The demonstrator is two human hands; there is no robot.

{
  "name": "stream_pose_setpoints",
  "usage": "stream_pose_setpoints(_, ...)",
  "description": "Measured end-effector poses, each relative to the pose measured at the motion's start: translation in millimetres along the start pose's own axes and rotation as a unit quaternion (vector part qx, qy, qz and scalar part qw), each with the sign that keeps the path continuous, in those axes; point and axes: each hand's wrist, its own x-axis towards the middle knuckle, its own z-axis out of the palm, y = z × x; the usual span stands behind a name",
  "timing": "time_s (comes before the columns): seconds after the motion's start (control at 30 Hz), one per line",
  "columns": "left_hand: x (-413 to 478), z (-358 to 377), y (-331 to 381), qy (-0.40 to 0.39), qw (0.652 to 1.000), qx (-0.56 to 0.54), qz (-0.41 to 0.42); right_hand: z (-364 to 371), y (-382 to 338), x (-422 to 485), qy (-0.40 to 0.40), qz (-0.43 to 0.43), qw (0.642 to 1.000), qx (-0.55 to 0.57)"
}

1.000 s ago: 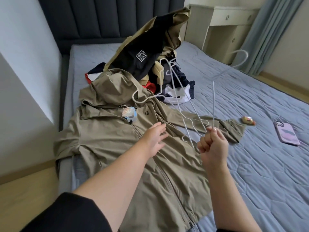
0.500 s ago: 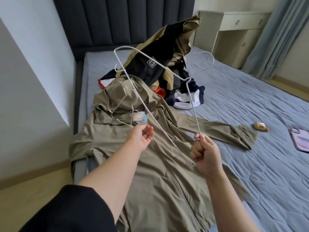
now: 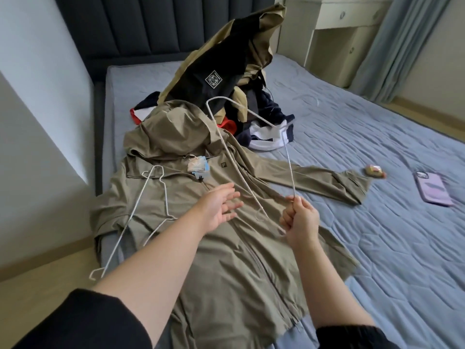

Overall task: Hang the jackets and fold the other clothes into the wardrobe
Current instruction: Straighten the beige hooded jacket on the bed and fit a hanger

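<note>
**A:** ok, what's different from half a second back?

**B:** Main thing is a second hanger (image 3: 134, 205) now lying across the left side of the jacket (image 3: 226, 260), one corner poking past the edge of the bed (image 3: 377, 248). It wasn't there before. The wire hanger (image 3: 288, 162) has also come down. It was up in front of the headboard (image 3: 151, 34), now it tilts over the hood and chest. The right hand (image 3: 300, 221) is a fist closed round one corner of it. The left hand (image 3: 221, 207) went from cupped near the collar to fingers spread, holding nothing, just over the zip.

**A:** and the jacket itself?

**B:** Same spot, flat on the bed, zipped up, hood towards the pile of clothes (image 3: 226, 66).

**A:** anything you can't make out?

**B:** The held hanger's hook is only a faint blur near the right hand. Both forearms cover bits of the jacket front. The little thing (image 3: 375, 170) past the sleeve cuff is too blurry to name. The phone (image 3: 432, 190) lies near it.
</note>
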Motion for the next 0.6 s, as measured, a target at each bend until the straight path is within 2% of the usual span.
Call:
stream_pose_setpoints(0.13, -1.1, 37.9, -25.6, -0.011, 0.998, 0.067, -0.020, -47.4, -25.7, 10.3, 0.133, 0.014, 0.987, 0.085)
stream_pose_setpoints(0.27, 1.5, 84.3, -51.8, -0.029, 0.995, 0.089, -0.037, -115.9, -54.5, 20.4, 0.259, 0.012, 0.952, 0.161)
stream_pose_setpoints(0.37, 2.1, 106.3, -66.2, -0.053, 0.990, 0.121, -0.041, -152.5, -52.5, 27.5, 0.308, 0.086, 0.947, -0.003)
stream_pose_setpoints(0.47, 5.2, 105.1, -76.8, -0.059, 0.984, 0.165, -0.039, -154.9, -31.9, 25.1, 0.267, 0.151, 0.940, -0.151)
stream_pose_setpoints(0.57, 12.1, 77.2, -80.6, -0.022, 0.974, 0.227, -0.011, -132.0, -14.6, 24.0, 0.290, 0.071, 0.886, -0.355)
stream_pose_setpoints(0.6, 15.5, 62.3, -81.0, 0.001, 0.966, 0.259, 0.002, -116.4, -10.0, 22.4, 0.273, 0.032, 0.874, -0.400)
